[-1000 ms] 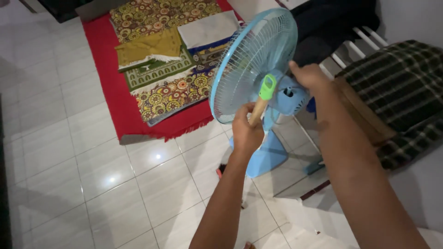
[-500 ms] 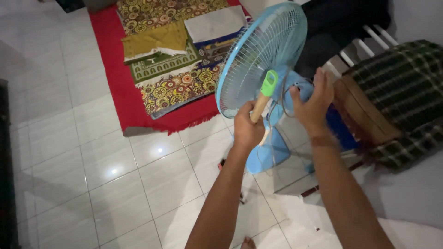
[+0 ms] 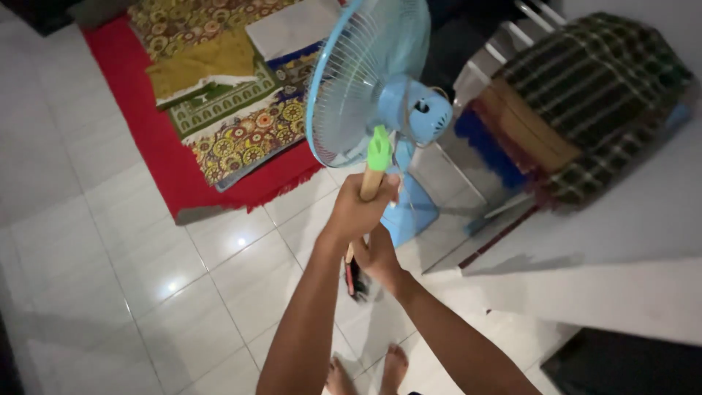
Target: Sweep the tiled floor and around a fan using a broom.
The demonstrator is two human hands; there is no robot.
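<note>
Right now both hands are wrapped around one upright wooden broom handle (image 3: 369, 186) with a bright green cap (image 3: 379, 148) at its top. The left hand (image 3: 356, 211) sits higher, its fingers closed around the wood just below the cap; the right hand (image 3: 379, 254) grips the same stick directly beneath it, fingers curled shut, the two hands nearly touching. Down by the white tiled floor (image 3: 146, 263), the dark broom head (image 3: 355, 278) shows below the right hand, partly hidden and blurred. Just behind the handle stands a light blue pedestal fan (image 3: 365, 80), its round wire guard tilted and facing left, its motor housing (image 3: 420, 113) to the right and its blue base (image 3: 409, 208) on the floor near the hands. Toward the far left of the floor lies a red carpet (image 3: 157, 157), with several patterned prayer mats (image 3: 241, 139) stacked on it. To the right of the fan, a dark plaid cloth (image 3: 599, 88) is draped over folded fabrics on a white rack (image 3: 475, 77). Two bare feet (image 3: 365, 374) show at the near edge of the floor, beneath the arms.
</note>
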